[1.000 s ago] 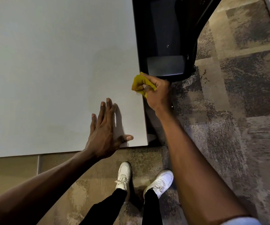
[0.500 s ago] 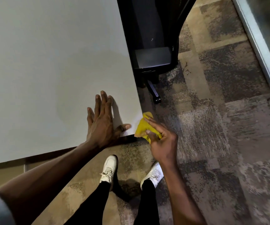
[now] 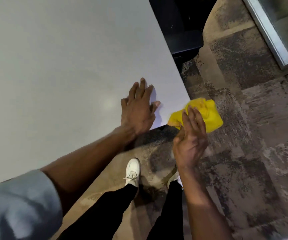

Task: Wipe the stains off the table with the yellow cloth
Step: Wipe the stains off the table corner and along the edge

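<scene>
The white table [image 3: 62,66] fills the upper left, and its near right corner lies by my hands. My left hand [image 3: 138,110] rests flat on the tabletop near that corner, fingers spread, holding nothing. My right hand [image 3: 190,141] is just off the corner, over the carpet, with its fingers pressed on the yellow cloth [image 3: 207,115]. The cloth is bunched and overlaps the corner's right edge. I cannot make out any stains on the surface.
A black chair [image 3: 183,28] stands against the table's right edge, farther away. Patterned carpet [image 3: 252,135] covers the floor to the right. A metal-framed glass panel [image 3: 269,32] runs along the top right. My white shoes [image 3: 133,172] stand below the corner.
My right hand brought the cloth down along the table's right edge to the near corner, then out past it. The cloth has spread wider. My left hand lifted slightly and spread its fingers.
</scene>
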The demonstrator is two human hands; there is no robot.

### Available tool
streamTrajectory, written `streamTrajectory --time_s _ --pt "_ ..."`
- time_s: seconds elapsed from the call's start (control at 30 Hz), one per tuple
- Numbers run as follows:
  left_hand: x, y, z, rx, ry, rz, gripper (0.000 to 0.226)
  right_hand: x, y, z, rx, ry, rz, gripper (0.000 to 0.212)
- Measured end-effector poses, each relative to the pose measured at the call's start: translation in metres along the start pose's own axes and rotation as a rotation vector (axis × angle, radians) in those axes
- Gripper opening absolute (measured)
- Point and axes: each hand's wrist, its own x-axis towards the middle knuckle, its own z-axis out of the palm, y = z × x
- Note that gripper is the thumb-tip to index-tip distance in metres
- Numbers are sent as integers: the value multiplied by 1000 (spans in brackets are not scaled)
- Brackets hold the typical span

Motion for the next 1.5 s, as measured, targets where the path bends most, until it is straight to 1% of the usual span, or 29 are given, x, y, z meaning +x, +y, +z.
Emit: streamTrajectory --time_s 0.07,0.13,0.2,0.27,0.4,0.47,0.53,0.6,0.73,0.8,0.87,0.97,1.03,1.13,1.3,1.4,1.5 --pt "-4 -23 -13 -8 29 92 65 -12 -13 4 -37 -29 -58 37" --pt "-13 -59 -24 19 49 153 72 -29 -33 10 -40 -77 -135 40" --pt "-25 -95 -30 72 62 156 82 -43 -46 13 -56 -97 -176 42" --pt "-35 -125 -35 106 43 148 92 -43 -49 16 -75 -82 -149 42" --pt "-42 -152 -39 122 -29 161 106 -29 -58 28 -64 61 58 39" --pt "-39 -150 -39 128 -35 143 108 -25 -70 34 -63 73 190 43" --pt "-36 -145 -40 117 -52 115 111 -23 -78 38 -66 66 287 48" --pt "-37 -143 -42 84 -75 91 112 -24 -84 40 -44 84 388 49" --pt "-36 -143 -42 57 -84 86 111 -43 -120 43 179 128 702 48" --pt "-34 -143 -41 75 -80 95 110 -63 -145 43 286 129 756 47" --pt "-32 -143 -41 77 -82 95 110 -87 -173 45 373 75 791 46" --pt "-34 -143 -41 59 -91 96 112 -133 -218 51 426 -48 793 45" --pt "-34 -143 -42 69 -100 97 113 -152 -237 55 472 -69 796 43" --pt "-34 -141 -45 102 -113 86 114 -148 -231 62 500 62 867 39" --pt "-33 -138 -51 151 -128 88 112 -106 -188 73 514 261 956 38" --pt "-33 -139 -51 178 -135 92 110 -89 -170 78 539 328 981 36" --pt "-33 -142 -50 185 -133 108 109 -90 -170 81 527 371 959 35"
